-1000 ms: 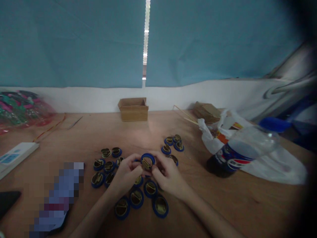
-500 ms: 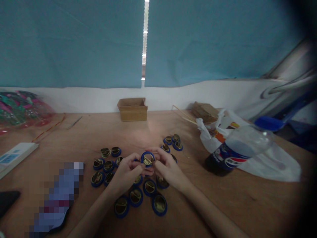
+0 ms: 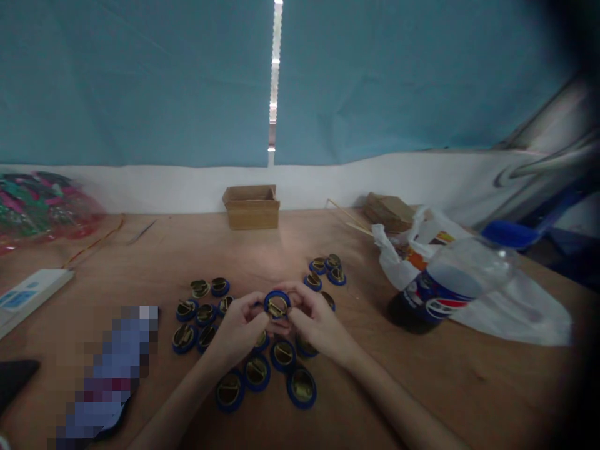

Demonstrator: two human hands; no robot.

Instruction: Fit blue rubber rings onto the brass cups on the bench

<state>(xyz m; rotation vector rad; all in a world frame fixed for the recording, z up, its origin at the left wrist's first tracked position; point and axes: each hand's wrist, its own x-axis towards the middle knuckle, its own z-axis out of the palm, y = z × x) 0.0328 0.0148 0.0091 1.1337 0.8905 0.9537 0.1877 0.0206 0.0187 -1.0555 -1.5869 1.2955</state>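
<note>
My left hand (image 3: 239,328) and my right hand (image 3: 316,322) meet over the wooden table (image 3: 469,387) and pinch one round blue-rimmed badge (image 3: 277,305) between their fingertips. Its brass-coloured back with a pin faces me. Several more blue badges lie face down below my hands (image 3: 262,375). Another group of badges lies to the left (image 3: 201,309), and a third small group sits behind my right hand (image 3: 325,272).
A dark soda bottle (image 3: 450,281) lies on a white plastic bag (image 3: 515,306) at the right. A small open cardboard box (image 3: 252,206) stands at the back wall. Brown paper packets (image 3: 391,212) lie further right. A white flat box (image 3: 28,297) sits at the left edge.
The held badge has sunk slightly and my fingers have shifted around its rim. The loose badges have not moved.
</note>
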